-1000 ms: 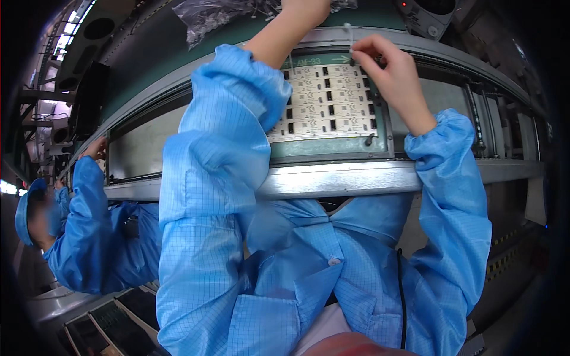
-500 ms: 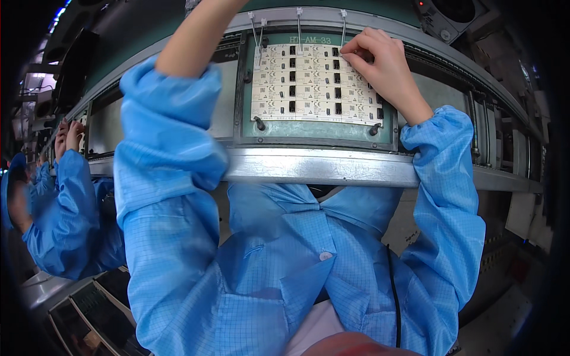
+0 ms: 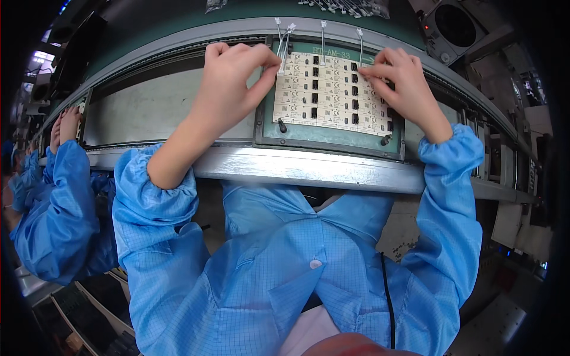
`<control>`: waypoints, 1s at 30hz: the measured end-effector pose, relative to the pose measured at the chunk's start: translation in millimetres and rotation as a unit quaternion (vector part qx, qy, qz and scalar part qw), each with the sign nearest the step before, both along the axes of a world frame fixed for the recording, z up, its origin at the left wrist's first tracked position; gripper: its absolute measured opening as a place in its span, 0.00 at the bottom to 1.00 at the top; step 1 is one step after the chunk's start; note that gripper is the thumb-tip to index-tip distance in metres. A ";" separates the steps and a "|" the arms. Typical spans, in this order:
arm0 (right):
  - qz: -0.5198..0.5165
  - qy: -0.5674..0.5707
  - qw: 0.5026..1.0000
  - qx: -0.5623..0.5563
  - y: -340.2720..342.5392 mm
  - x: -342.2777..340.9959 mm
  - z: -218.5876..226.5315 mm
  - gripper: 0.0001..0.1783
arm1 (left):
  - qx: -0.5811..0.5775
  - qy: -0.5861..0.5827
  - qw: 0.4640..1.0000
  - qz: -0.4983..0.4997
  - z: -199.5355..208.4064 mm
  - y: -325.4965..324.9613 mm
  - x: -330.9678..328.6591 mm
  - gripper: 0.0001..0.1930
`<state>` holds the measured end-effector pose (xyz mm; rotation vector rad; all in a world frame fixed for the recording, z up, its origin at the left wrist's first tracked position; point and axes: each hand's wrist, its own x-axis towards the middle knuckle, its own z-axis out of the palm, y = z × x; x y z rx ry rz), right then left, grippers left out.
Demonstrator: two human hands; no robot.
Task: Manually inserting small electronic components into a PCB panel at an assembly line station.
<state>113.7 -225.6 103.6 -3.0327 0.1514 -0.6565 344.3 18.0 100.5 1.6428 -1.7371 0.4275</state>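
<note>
Cream circuit boards (image 3: 332, 98), joined in one panel with rows of black components, lie in a dark-framed green fixture (image 3: 338, 137). Thin wire leads with white plugs stand up along the panel's far edge. At its far left corner my left hand (image 3: 234, 80) is closed in a pinch on a wire lead (image 3: 282, 50), its fingertips beside other leads. My right hand (image 3: 407, 83) pinches at the foot of another wire lead (image 3: 360, 44) towards the far right; its fingertips partly hide the contact. Between them a further lead (image 3: 323, 41) stands untouched.
A metal rail (image 3: 297, 169) runs along the near side of the line. Beyond the far rail, loose wire leads (image 3: 350, 7) lie on a green surface, near a clear bag (image 3: 215, 5). A black round fan-like unit (image 3: 448, 26) stands far right. A co-worker's blue sleeve (image 3: 56, 219) is at left.
My left hand has come down from beyond the far rail to the panel's far left corner, bringing a wire lead. My right hand stays at its lead. The view has shifted.
</note>
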 end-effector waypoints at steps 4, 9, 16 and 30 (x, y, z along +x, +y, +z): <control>-0.059 -0.024 0.998 0.012 -48.4 40.6 4.8 0.10 | 0.002 -0.016 0.999 0.039 -14.4 0.5 -11.7 0.05; 0.207 -0.282 0.925 0.147 -74.5 98.5 -3.4 0.08 | 0.011 -0.070 0.991 0.113 -25.9 -6.9 -14.1 0.05; -0.053 -0.243 0.959 0.134 -79.4 128.1 7.7 0.08 | 0.033 -0.001 0.992 0.125 -31.9 -2.6 -15.4 0.03; -0.063 -0.052 0.994 0.075 -58.2 104.3 0.5 0.08 | 0.054 -0.016 0.992 0.113 -15.5 4.0 -21.5 0.03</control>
